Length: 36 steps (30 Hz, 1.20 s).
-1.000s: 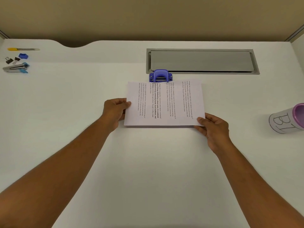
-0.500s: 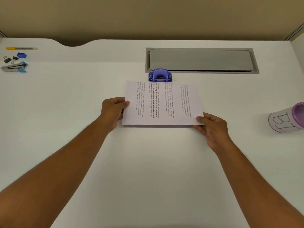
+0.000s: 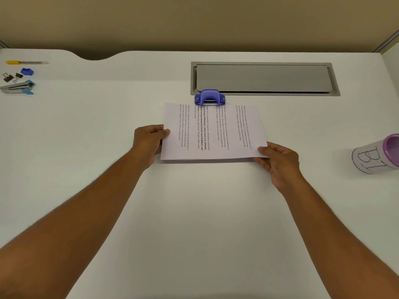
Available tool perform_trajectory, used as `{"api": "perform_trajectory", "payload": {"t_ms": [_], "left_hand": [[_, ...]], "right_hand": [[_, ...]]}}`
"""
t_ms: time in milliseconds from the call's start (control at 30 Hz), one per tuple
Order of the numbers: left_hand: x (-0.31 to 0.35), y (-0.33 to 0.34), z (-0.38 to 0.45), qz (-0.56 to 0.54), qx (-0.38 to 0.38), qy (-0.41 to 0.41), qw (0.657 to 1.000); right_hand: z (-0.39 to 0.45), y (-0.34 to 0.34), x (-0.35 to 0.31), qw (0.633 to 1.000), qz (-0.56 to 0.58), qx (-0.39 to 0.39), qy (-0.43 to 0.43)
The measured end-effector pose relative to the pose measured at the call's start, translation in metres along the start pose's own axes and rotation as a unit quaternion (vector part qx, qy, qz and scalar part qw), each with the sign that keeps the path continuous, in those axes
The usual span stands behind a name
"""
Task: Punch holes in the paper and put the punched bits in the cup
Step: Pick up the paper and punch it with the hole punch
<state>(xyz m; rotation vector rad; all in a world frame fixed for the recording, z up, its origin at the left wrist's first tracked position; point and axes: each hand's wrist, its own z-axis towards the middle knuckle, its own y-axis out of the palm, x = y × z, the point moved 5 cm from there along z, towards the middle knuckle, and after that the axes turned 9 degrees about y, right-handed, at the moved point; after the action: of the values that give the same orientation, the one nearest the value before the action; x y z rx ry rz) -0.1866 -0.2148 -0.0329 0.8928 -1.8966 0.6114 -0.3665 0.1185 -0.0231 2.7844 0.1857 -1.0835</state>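
White worktop (image 3: 194,212) all round. Far left lie a yellow knife (image 3: 26,62), a blue bit (image 3: 27,71), two black clips (image 3: 11,77) and a stapler (image 3: 18,87). The left hand (image 3: 149,140) pinches the paper (image 3: 212,131) at its left edge, thumb on top. The printed sheet lies mid-worktop, its far edge tucked into the mouth of the purple punch (image 3: 209,97), which sits just before a grey hatch (image 3: 264,78). The right hand (image 3: 279,160) clamps the paper's near right corner. Well apart to the right stands the cup (image 3: 375,155), purple-rimmed, marked "BT", cut by the frame edge.
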Motion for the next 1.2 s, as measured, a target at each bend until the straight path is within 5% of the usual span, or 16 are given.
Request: {"api": "perform_trajectory", "payload": {"t_ms": [967, 1200], "left_hand": [[0.007, 0.003, 0.009, 0.010, 0.019, -0.003, 1.000], [0.003, 0.004, -0.012, -0.103, 0.031, -0.081, 0.991]], "right_hand": [[0.003, 0.010, 0.000, 1.000, 0.015, 0.011, -0.012], [0.003, 0.011, 0.000, 1.000, 0.022, 0.009, -0.011]]}}
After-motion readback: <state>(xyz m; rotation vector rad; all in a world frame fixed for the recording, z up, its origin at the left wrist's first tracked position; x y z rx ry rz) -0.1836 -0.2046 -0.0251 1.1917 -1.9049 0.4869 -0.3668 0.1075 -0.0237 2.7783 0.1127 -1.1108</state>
